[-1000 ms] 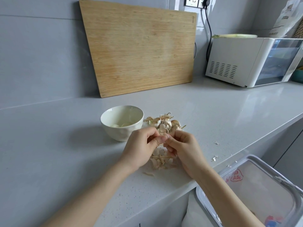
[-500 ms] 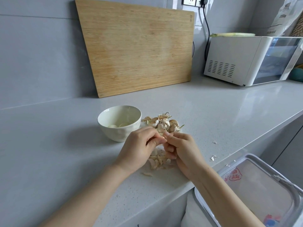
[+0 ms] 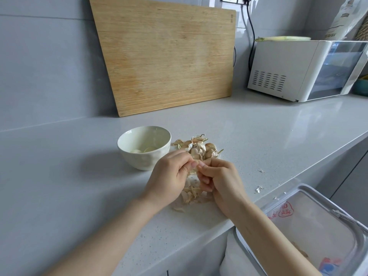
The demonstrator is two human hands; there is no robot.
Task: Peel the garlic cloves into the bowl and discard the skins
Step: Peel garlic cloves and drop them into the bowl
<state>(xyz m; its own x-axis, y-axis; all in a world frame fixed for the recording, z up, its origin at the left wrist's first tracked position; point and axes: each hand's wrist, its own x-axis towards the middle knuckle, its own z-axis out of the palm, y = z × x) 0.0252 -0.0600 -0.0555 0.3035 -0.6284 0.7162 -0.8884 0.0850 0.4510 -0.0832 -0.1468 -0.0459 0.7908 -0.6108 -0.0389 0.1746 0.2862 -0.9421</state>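
Just beside the round white ceramic bowl (image 3: 123, 140), the left hand (image 3: 169, 177) and right hand (image 3: 220, 181) are both gripping one small papery-skinned garlic clove (image 3: 193, 170) in a fingertip pinch, peeling it; the next move is probably calling for stripping the skin and dropping the clove into the bowl.

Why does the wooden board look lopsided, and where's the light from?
Head view: the wide lens stretches the edges, skewing the board; the bowl casts a shadow to its left, so light likely comes from the right; glare sits on the counter by the oven; the left hand and right hand look sharp.
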